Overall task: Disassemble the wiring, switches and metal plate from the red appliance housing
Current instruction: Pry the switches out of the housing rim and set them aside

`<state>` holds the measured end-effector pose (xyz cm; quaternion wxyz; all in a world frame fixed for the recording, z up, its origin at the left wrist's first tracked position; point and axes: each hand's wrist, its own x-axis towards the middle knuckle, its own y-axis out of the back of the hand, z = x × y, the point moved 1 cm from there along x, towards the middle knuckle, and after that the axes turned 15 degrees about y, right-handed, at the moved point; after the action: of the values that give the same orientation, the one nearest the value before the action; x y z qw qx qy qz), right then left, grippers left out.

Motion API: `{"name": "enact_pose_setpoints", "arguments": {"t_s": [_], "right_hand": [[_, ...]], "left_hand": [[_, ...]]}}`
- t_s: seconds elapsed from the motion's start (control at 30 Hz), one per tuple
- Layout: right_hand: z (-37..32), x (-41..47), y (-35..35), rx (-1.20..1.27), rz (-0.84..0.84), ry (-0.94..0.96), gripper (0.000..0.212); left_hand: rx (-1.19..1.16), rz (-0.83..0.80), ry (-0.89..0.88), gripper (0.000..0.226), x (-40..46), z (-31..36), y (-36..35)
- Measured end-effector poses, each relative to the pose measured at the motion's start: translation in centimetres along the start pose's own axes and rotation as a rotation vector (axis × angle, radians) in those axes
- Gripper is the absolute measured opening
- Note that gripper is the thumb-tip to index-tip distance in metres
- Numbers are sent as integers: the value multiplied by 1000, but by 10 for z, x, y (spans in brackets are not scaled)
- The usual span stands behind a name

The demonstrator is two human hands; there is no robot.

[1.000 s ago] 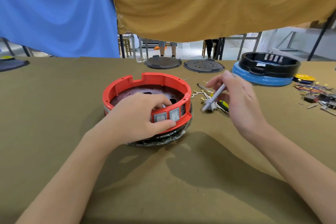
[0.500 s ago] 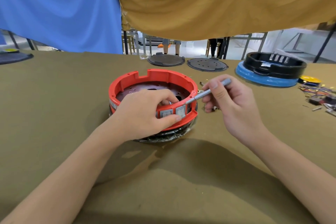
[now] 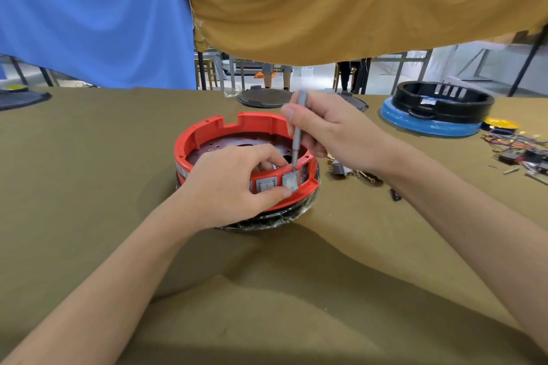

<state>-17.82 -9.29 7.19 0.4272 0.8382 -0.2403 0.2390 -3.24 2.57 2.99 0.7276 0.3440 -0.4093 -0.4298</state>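
Left hand (image 3: pixel 234 187) is gripping the housing (image 3: pixel 207 133); right hand (image 3: pixel 335 130) is pinching a tool (image 3: pixel 296 139), tip seemingly touching a switch (image 3: pixel 290 182).

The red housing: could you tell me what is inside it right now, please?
Inside the red housing lies a dark perforated metal plate; the screwdriver and left hand fingers reach in. Wiring there is hidden.

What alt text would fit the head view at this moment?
The right hand holds a grey screwdriver upright, tip at the top edge of a grey switch in the red housing, which the left hand grips. Loose wires and a black-and-blue housing lie to the right.
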Motion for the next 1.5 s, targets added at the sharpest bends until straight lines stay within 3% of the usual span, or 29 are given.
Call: {"name": "enact_pose_setpoints", "arguments": {"t_s": [0.1,0.27,0.37,1.27,1.37,1.5], "right_hand": [[7,11,-9,88,-26,-58,34],[19,-3,-15,96,273,-23,35],[15,-12,-12,-11,327,78,30],[1,-8,-15,-280,105,216,38],[1,-4,-14,-244,115,156,38],[10,4,-10,-13,128,-27,37]], "left_hand": [[-7,20,5,30,-1,0,-1],[-13,28,-5,27,-1,-2,-1],[-10,23,0,31,0,-2,-1],[31,41,-24,29,1,-2,-2],[19,44,-21,30,1,-1,-3],[3,42,-10,26,1,0,-3]]}}
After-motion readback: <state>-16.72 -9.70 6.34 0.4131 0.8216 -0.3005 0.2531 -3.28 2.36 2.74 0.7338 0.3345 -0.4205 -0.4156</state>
